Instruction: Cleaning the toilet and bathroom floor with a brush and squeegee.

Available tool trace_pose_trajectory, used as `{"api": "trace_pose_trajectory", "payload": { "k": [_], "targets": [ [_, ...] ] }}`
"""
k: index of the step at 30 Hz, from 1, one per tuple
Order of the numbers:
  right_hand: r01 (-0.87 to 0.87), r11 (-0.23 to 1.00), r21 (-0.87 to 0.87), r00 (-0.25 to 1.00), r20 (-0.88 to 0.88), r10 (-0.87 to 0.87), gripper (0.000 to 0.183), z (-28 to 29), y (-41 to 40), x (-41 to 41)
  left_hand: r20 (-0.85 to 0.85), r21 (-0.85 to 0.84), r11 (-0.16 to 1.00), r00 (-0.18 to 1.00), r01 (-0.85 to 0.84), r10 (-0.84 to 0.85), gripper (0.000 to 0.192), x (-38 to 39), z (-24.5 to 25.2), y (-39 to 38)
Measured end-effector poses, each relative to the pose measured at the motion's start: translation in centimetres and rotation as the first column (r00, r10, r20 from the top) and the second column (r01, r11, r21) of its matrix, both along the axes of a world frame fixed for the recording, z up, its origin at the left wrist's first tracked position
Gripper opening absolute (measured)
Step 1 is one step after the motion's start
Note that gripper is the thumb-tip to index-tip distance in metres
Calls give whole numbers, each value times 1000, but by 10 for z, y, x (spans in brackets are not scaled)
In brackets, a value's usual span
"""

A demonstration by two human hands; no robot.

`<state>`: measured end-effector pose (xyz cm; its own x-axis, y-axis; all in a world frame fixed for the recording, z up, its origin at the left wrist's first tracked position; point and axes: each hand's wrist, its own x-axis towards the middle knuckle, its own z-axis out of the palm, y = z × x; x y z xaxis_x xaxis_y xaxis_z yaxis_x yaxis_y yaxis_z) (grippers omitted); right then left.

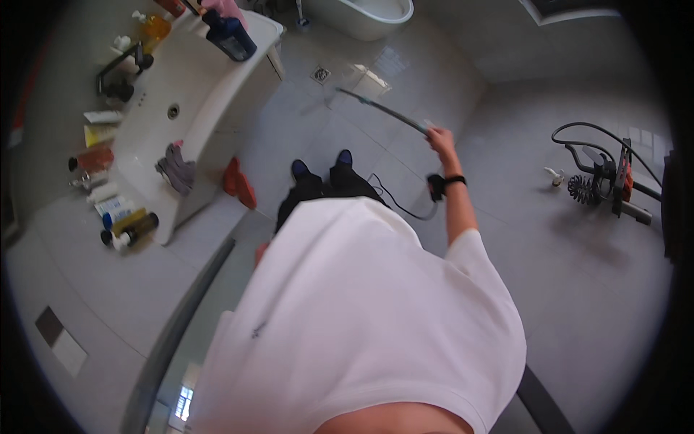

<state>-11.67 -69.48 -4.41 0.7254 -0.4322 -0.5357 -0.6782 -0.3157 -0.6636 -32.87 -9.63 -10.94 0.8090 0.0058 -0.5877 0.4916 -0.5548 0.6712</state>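
Note:
My right hand (442, 142) grips one end of a thin, dark greenish rod (393, 115), perhaps a cleaning tool's handle. It slants away to the left over the tiled floor. The rod's far end lies near a square floor drain (320, 75) and looks blurred, so I cannot tell whether it touches the tiles. A black device is strapped to my right wrist, and a cable (404, 211) runs from it towards my legs. Only a sliver of my left hand (261, 254) shows beside my hip; the white shirt hides the rest.
Left stands a white washbasin (209, 116) with a dark blue bottle (230, 37), grey gloves (178, 169) and several toiletries. Red slippers (238, 183) lean beside it. A white toilet or tub (368, 19) stands ahead. A hose and shower fittings (602, 168) are at right, a glass panel (209, 325) behind left.

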Motion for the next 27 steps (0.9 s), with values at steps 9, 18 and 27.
{"api": "trace_pose_trajectory", "payload": {
  "k": [9, 18, 27],
  "targets": [
    [85, 931, -354, 992, -55, -111, 27, 51, -108, -87, -338, -267, 896, 905, -354, 257, 24, 59, 13, -19],
    [-259, 674, -692, 957, -276, 83, 29, -11, -224, -11, -382, -41, 843, 788, -536, 482, 23, 130, 71, -81],
    [-144, 720, -679, 968, -249, -42, 25, -38, -172, 173, -434, 155, 793, 681, -589, 590, 28, 43, 113, -151]
  ]
}}
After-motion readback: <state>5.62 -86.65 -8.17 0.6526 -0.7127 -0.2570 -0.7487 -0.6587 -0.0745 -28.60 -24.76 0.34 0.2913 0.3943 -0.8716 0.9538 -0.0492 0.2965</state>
